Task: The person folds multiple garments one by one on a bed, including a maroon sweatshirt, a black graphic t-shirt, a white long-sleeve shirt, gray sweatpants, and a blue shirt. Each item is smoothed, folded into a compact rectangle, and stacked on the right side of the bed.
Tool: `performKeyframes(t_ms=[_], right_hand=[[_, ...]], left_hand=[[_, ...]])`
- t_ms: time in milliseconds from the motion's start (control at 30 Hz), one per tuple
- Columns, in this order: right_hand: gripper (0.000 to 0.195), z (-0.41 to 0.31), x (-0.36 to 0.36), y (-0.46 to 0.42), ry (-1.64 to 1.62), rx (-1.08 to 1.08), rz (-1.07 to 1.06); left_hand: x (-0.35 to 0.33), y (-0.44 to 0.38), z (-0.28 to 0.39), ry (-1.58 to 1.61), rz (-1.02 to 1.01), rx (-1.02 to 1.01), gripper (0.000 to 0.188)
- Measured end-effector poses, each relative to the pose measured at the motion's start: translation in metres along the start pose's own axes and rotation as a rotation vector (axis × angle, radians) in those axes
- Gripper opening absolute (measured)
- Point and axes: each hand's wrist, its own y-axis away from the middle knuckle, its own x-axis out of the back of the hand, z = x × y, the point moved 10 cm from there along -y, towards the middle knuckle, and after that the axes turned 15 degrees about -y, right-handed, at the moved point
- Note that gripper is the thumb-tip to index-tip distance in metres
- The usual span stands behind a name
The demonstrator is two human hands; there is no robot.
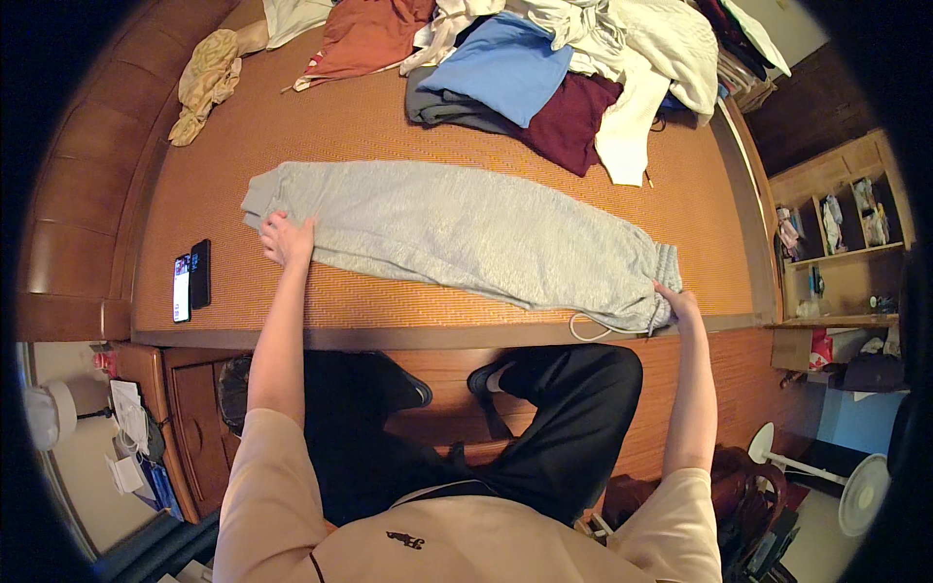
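Observation:
A pair of light grey sweatpants (466,226) lies folded lengthwise across the woven mat in front of me. Its ribbed ankle cuffs (260,195) point left, and the gathered waistband (667,270) is at the right. My left hand (288,237) rests palm down on the lower edge of the legs by the cuffs; whether its fingers grip the cloth is unclear. At the waistband's near corner, my right hand (678,300) grips the fabric with the thumb on top. A pale drawstring (587,337) loops out onto the bed's front edge beside it.
Two phones (191,280) lie on the woven mat (350,131) at left. Along the far side are a beige cloth (208,84), a rust-coloured garment (372,44) and a heap with blue (503,62), maroon (572,120) and white (630,124) clothes. A padded headboard (80,182) borders the left.

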Motion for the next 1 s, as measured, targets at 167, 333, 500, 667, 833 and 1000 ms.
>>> performKeyframes(t_ms=[167,333,500,667,833,1000], right_hand=[[0.039,-0.041,0.024,0.036,-0.179,0.058,-0.02],[0.044,-0.08,0.102,0.045,-0.165,0.07,0.027],[0.045,-0.151,0.099,0.073,-0.063,0.25,0.107],[0.042,-0.131,0.088,0.047,-0.056,0.329,0.01],[0.044,-0.113,0.028,0.069,-0.174,0.191,-0.107],[0.052,-0.061,-0.018,0.083,-0.231,0.021,-0.263]], left_hand=[[0.033,0.042,0.017,0.263,0.299,-0.607,0.048],[0.03,0.203,0.121,0.074,0.089,-1.045,0.062],[0.018,0.228,0.104,0.075,0.059,-0.956,0.067],[0.014,0.211,0.053,0.1,0.057,-0.83,0.065],[0.01,0.158,-0.033,-0.086,0.085,-0.637,0.059],[0.026,0.081,-0.136,0.083,0.003,-0.144,0.037]])
